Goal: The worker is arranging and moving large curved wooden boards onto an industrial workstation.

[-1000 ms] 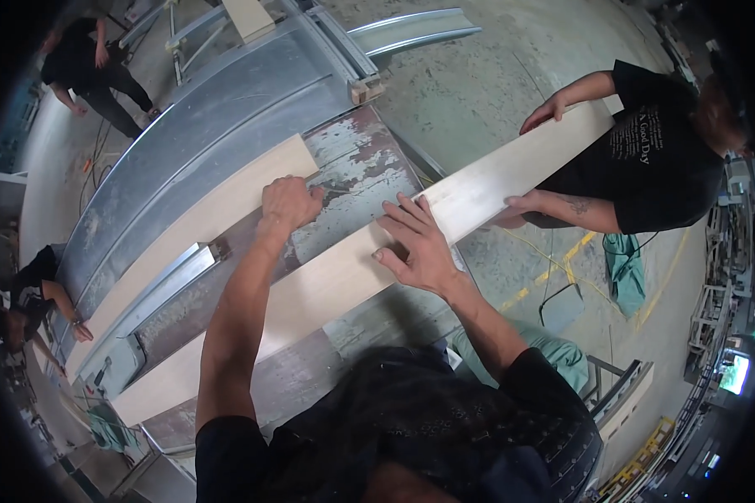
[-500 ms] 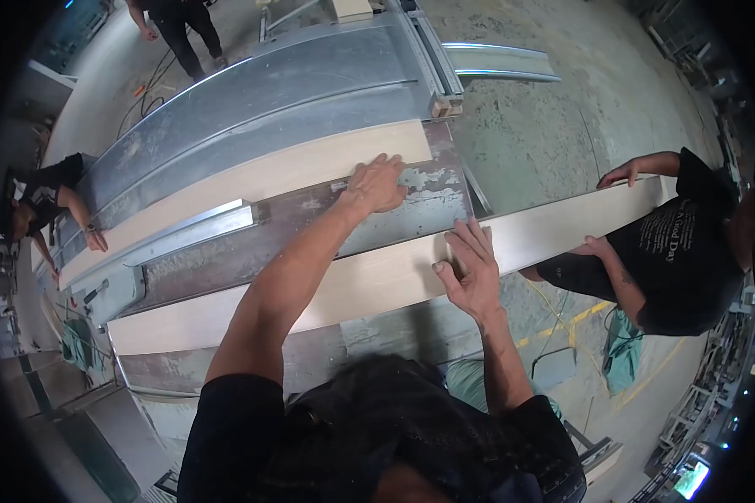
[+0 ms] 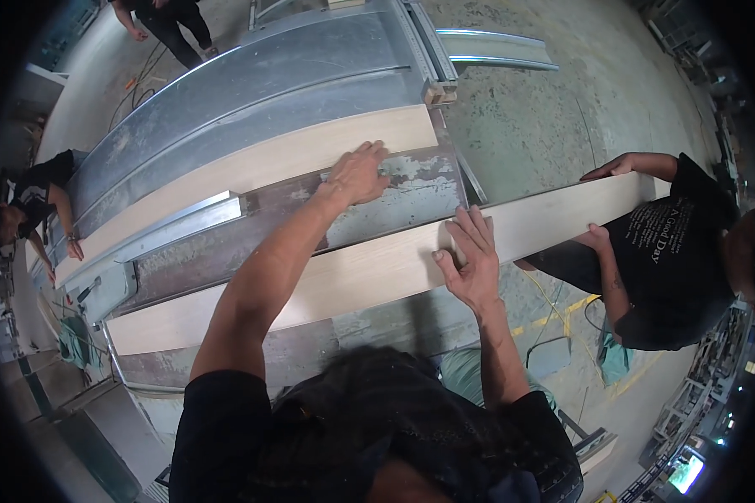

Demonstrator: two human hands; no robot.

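Observation:
A long pale wooden board (image 3: 377, 267) lies across the near part of the worn worktable. My right hand (image 3: 471, 258) rests on it with fingers spread and thumb out to the side. A second pale board (image 3: 285, 158) lies farther off, along the edge of the grey metal table. On its near edge, close to its right end, my left hand (image 3: 358, 173) lies flat with fingers extended. At the right, a co-worker's hands (image 3: 604, 172) hold the end of the near board. Another co-worker's hand (image 3: 75, 248) touches the left end of the far board.
Between the boards, a silver metal fence (image 3: 184, 220) runs at the left over the scuffed worktable (image 3: 419, 189). The smooth metal table (image 3: 260, 101) stretches behind, with a metal rail (image 3: 428, 50) at its right end. A person (image 3: 172, 25) stands beyond it.
My left hand has slid left along the far board's edge. The far board has shifted slightly right relative to the table. My right hand keeps its place on the near board.

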